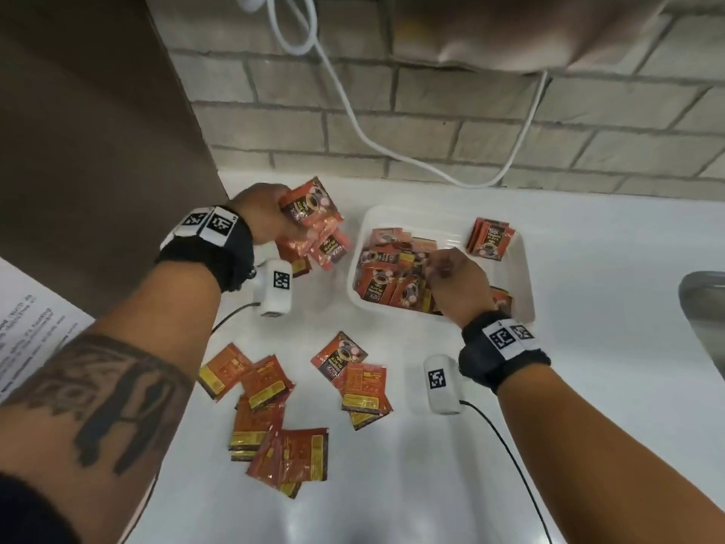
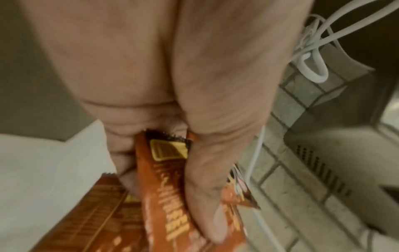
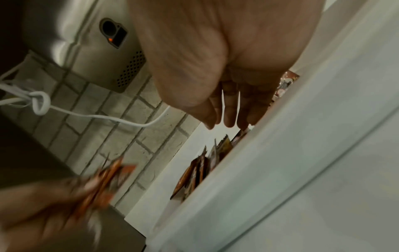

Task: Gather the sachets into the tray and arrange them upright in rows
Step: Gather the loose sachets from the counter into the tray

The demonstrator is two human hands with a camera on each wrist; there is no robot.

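Now left hand [image 1: 262, 214] gripping sachets [image 1: 314, 225], right hand [image 1: 455, 280] over tray [image 1: 523, 276]

Sachets [image 1: 489, 240]: "BLACK" legible; paper text unreadable.

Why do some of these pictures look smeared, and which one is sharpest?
Head view: sharpest, with the print on the red-orange foil sachets readable and the brick lines bowed by the wide lens. Left wrist view: the left hand is soft and very close. Right wrist view: dim, with the left hand's bundle streaked.
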